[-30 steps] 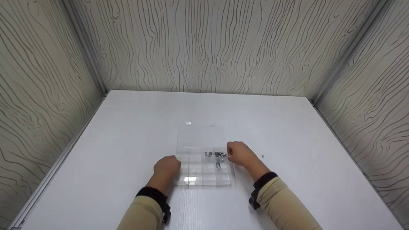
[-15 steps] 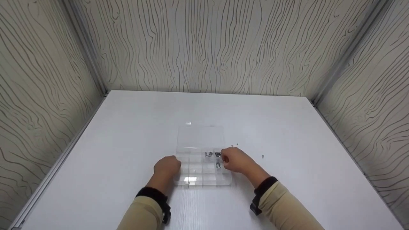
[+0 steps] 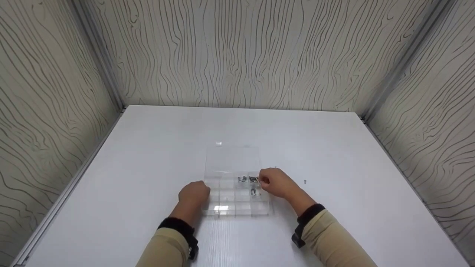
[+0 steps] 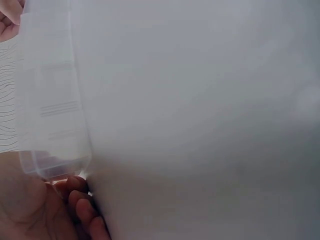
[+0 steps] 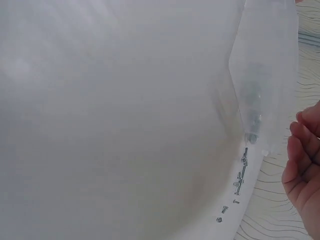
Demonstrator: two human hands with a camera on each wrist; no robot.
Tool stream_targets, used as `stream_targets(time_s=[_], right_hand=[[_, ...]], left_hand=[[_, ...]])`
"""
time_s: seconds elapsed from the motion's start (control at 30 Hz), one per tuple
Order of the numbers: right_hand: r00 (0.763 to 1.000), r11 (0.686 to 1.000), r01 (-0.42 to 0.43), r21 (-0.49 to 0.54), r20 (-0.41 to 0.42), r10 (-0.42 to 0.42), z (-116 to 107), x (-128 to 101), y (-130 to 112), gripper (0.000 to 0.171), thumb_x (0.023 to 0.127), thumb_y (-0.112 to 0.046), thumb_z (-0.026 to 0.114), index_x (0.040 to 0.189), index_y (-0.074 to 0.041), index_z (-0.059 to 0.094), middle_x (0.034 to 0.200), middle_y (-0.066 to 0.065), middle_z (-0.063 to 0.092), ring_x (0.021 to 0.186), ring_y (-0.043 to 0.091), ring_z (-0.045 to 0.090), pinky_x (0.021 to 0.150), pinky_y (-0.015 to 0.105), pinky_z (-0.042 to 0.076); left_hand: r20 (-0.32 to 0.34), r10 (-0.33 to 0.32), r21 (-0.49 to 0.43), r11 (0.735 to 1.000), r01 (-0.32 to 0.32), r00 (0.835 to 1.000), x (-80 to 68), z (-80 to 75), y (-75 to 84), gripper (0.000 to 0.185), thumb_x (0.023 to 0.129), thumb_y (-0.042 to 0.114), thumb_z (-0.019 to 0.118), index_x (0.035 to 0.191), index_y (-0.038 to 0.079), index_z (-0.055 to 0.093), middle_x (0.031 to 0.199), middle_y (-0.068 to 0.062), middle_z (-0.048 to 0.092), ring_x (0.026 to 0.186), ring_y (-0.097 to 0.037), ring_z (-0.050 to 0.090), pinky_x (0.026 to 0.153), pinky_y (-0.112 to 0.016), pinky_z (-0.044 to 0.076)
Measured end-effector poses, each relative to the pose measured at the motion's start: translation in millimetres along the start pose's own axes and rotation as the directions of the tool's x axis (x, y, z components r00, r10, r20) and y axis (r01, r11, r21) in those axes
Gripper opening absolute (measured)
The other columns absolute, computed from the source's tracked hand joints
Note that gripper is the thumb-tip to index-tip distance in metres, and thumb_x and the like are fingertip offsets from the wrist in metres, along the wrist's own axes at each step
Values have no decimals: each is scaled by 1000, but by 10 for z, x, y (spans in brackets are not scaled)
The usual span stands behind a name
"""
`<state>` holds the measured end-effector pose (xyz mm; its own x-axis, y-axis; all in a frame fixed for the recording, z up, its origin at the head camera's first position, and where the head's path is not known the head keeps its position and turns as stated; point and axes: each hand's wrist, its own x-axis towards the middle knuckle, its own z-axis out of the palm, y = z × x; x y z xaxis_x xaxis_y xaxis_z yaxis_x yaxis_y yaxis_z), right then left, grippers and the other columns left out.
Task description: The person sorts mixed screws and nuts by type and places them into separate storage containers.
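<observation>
A clear plastic compartment box [image 3: 227, 193] lies on the white table with its see-through lid [image 3: 233, 158] folded back. My left hand [image 3: 193, 193] grips the box's left side, fingers curled at its corner in the left wrist view. Small metal screws [image 3: 254, 179] lie in the far right compartment, with more small metal parts [image 3: 242, 179] in the compartments to its left and nearer. Over the box's right edge is my right hand [image 3: 276, 182], fingers curled in; I cannot tell whether its fingertips pinch anything.
Several loose screws [image 5: 241, 175] lie in a row on the table past the box in the right wrist view. A single small screw [image 3: 305, 181] lies right of my right hand. Wood-grain panels [image 3: 237, 55] wall the table's back and sides.
My right hand went left and down over the right compartments, then lifted back slightly up and right. The left hand has stayed at the box's left side.
</observation>
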<state>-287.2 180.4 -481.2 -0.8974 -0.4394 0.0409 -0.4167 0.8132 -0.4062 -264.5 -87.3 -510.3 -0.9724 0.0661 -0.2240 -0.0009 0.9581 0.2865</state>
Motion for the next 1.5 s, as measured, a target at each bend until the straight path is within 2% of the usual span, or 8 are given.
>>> stream_targets(time_s=[0.1, 0.27, 0.57, 0.63, 0.83, 0.97, 1.13, 1.5], right_hand=[[997, 998, -69, -6, -36, 69, -26, 28, 50, 7, 80, -4, 59, 81, -11, 58, 71, -4, 51, 67, 13, 47, 62, 30, 42], [985, 984, -172, -51, -19, 171, -17, 81, 132, 15, 82, -6, 62, 96, -8, 60, 76, 1, 54, 70, 16, 51, 65, 32, 46], [961, 958, -257, -131, 70, 267, 74, 132, 178, 22, 81, -6, 62, 103, -10, 64, 96, 8, 64, 97, 27, 58, 87, 42, 46], [959, 956, -262, -134, 74, 274, 90, 136, 178, 20, 80, -5, 62, 100, -11, 64, 96, 8, 64, 100, 29, 57, 90, 43, 44], [963, 956, -258, -141, 41, 266, 146, 123, 200, 6, 82, -7, 61, 85, -13, 61, 88, 6, 63, 97, 28, 58, 85, 41, 46], [959, 954, -274, -125, 38, 280, 165, 132, 195, 7, 82, -8, 60, 87, -12, 59, 89, 6, 62, 97, 28, 58, 86, 42, 46], [955, 954, -293, -68, 32, 296, 182, 145, 185, 15, 82, -5, 58, 94, -14, 59, 96, 7, 64, 104, 29, 56, 92, 44, 43], [961, 961, -275, -21, -21, 275, 184, 145, 199, 14, 79, 0, 57, 82, -14, 60, 85, 3, 63, 91, 25, 60, 82, 39, 48]], left_hand=[[5, 10, 28, 1000, -10, 1000, 2, -8, -1, 23, 88, 14, 45, 86, 4, 65, 93, -9, 63, 83, -21, 57, 71, -36, 49], [21, 26, 74, 997, -27, 999, -4, -20, 5, 20, 88, 12, 47, 83, 5, 64, 90, -8, 62, 81, -21, 56, 69, -37, 50], [10, -22, -11, 1000, 22, 1000, -8, -24, 19, 26, 90, 18, 42, 85, 4, 64, 86, -10, 62, 77, -21, 56, 65, -37, 50], [1, -32, -37, 999, 32, 999, -16, -26, 20, 27, 90, 19, 41, 85, 4, 63, 85, -9, 62, 76, -21, 55, 65, -37, 49], [7, 37, 57, 998, -37, 999, -41, -46, 25, 13, 82, 8, 50, 76, 6, 62, 84, -7, 60, 71, -19, 51, 62, -35, 49], [-5, 27, 39, 999, -26, 1000, -46, -45, 22, 19, 86, 12, 46, 76, 6, 62, 82, -8, 60, 69, -18, 49, 62, -35, 48], [18, 60, 83, 995, -61, 998, -56, -60, 24, 5, 75, 5, 56, 74, 7, 61, 82, -7, 60, 69, -18, 50, 60, -35, 48], [12, -2, -17, 1000, 2, 1000, -33, -45, 23, 16, 82, 13, 51, 85, 4, 64, 94, -9, 63, 77, -20, 55, 62, -36, 50]])
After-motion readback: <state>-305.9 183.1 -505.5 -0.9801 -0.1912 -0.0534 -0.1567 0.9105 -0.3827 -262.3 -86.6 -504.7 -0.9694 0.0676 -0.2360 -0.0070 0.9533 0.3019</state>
